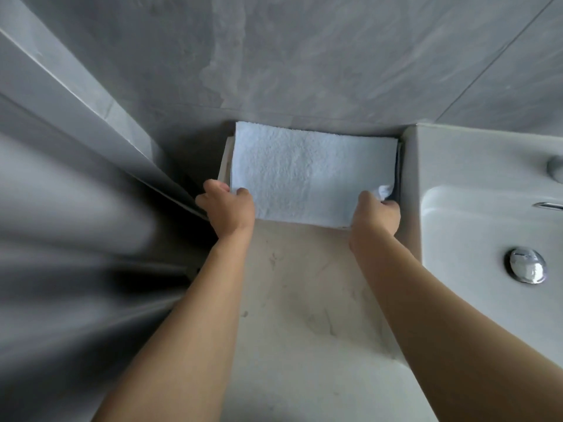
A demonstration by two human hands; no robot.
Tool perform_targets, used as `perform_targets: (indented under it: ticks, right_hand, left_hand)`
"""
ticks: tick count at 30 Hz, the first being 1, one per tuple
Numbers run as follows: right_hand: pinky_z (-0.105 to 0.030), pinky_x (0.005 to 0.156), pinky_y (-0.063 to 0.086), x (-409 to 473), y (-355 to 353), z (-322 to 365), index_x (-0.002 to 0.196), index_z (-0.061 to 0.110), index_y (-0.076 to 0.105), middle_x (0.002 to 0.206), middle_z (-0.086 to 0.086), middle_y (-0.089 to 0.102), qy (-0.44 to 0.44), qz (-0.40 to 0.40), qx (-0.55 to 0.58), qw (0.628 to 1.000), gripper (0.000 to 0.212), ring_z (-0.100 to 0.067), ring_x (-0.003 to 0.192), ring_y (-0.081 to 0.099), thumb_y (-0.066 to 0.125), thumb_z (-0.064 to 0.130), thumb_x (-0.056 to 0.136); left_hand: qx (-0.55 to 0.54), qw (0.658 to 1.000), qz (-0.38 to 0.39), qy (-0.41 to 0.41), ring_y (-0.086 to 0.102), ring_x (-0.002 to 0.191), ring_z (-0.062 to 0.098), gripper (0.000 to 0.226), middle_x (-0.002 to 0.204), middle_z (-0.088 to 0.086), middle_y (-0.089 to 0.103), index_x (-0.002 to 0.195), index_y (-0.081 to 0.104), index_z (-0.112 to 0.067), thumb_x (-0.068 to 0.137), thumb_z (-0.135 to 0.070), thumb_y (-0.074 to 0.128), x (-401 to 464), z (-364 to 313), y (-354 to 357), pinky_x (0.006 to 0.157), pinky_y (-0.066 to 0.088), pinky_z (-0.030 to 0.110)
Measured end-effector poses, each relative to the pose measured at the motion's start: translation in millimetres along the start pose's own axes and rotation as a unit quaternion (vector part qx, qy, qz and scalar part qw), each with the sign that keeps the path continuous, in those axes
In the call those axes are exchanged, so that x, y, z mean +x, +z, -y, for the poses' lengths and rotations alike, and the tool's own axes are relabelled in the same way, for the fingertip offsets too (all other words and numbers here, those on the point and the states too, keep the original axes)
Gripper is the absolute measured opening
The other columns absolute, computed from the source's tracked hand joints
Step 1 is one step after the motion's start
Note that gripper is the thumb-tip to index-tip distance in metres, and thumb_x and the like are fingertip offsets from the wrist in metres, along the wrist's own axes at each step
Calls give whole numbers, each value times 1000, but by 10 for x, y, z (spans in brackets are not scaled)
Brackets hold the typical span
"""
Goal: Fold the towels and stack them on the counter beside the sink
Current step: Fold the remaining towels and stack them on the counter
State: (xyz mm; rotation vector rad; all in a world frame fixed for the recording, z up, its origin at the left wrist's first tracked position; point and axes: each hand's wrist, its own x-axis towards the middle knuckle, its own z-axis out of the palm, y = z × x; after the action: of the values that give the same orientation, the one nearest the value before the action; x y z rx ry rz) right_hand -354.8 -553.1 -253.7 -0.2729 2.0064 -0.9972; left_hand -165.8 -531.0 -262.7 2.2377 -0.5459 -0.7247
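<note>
A folded pale-blue towel (307,169) lies flat at the far end of the counter (304,315), against the grey wall and just left of the sink (487,226). An off-white edge of something beneath it (226,158) shows at its left side. My left hand (227,208) grips the towel's near left corner, fingers curled over the edge. My right hand (376,213) grips the near right corner, where the cloth bunches up a little. Both forearms reach out over the counter.
The white sink has a chrome drain plug (525,264) and chrome tap parts (548,205) at the right edge. A grey tiled wall (304,56) rises behind the towel. A grey panel or door edge (91,117) runs along the left, blurred.
</note>
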Motion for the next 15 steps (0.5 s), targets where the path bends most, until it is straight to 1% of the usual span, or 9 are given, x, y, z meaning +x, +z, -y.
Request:
perform_targets:
  ticks: [2, 4, 5, 6, 9, 10, 12, 13, 15]
  right_hand:
    - [-31, 59, 35, -42, 27, 67, 70, 17, 39, 68, 2, 44, -84, 24, -38, 995, 16, -18, 59, 39, 52, 17, 79]
    - [-29, 59, 35, -84, 32, 124, 78, 15, 40, 71, 4, 43, -129, 48, -79, 987, 9, -17, 63, 40, 48, 12, 79]
    - [-29, 62, 37, -67, 28, 167, 89, 14, 43, 76, 4, 45, -137, 52, -94, 985, 11, -17, 66, 44, 48, 12, 80]
    - [-30, 66, 38, -58, 22, 210, 101, 14, 42, 82, 5, 47, -127, 61, -106, 984, 23, -16, 70, 47, 51, 14, 81]
    - [-31, 77, 40, 77, 78, 342, 129, 13, 37, 105, 0, 52, -67, 86, -131, 985, 58, -20, 89, 54, 61, 33, 80]
    - [-32, 79, 42, 105, 95, 392, 131, 12, 41, 113, -3, 53, -64, 92, -160, 981, 65, -23, 96, 56, 62, 41, 77]
    - [-31, 78, 46, 158, 127, 454, 123, 12, 54, 117, -5, 58, -86, 95, -206, 970, 66, -24, 97, 59, 61, 50, 70]
    - [-30, 77, 47, 198, 142, 468, 119, 12, 57, 116, -6, 61, -96, 93, -215, 967, 62, -24, 96, 61, 61, 49, 69]
    - [-27, 74, 44, 254, 169, 502, 119, 8, 55, 115, -6, 61, -104, 88, -226, 965, 49, -24, 94, 60, 59, 33, 77]
  left_hand:
    - [-36, 999, 1, -41, 53, 86, 25, 31, 129, 9, 40, 119, 44, -9, 92, -13, 58, 5, 19, 24, 76, 40, 30]
    - [-75, 994, 13, -82, 60, 95, 29, 27, 119, 9, 52, 114, 46, -9, 90, -13, 58, 15, 48, 37, 74, 43, 32]
    - [-65, 996, 21, -65, 62, 96, 30, 23, 111, 7, 56, 108, 49, -10, 88, -13, 58, 6, 53, 42, 74, 43, 32]
    - [-35, 999, 27, -19, 61, 95, 29, 18, 105, 5, 56, 101, 51, -10, 85, -13, 59, -9, 51, 44, 73, 43, 31]
    - [57, 989, 53, 126, 53, 84, 24, 19, 100, 1, 48, 89, 51, -8, 78, -14, 65, -43, -2, 53, 72, 42, 31]
    - [80, 983, 65, 149, 51, 81, 23, 20, 101, 2, 47, 88, 49, -6, 77, -13, 65, -39, -24, 66, 70, 40, 30]
    - [117, 975, 85, 167, 50, 82, 24, 23, 102, 5, 48, 86, 45, -7, 77, -16, 65, 27, -65, 102, 67, 39, 30]
    - [121, 974, 95, 165, 50, 84, 25, 25, 100, 5, 48, 85, 45, -8, 78, -20, 65, 72, -83, 123, 66, 39, 30]
    - [115, 974, 104, 162, 52, 84, 26, 31, 88, 3, 50, 78, 47, -6, 79, -30, 66, 161, -118, 170, 58, 37, 28]
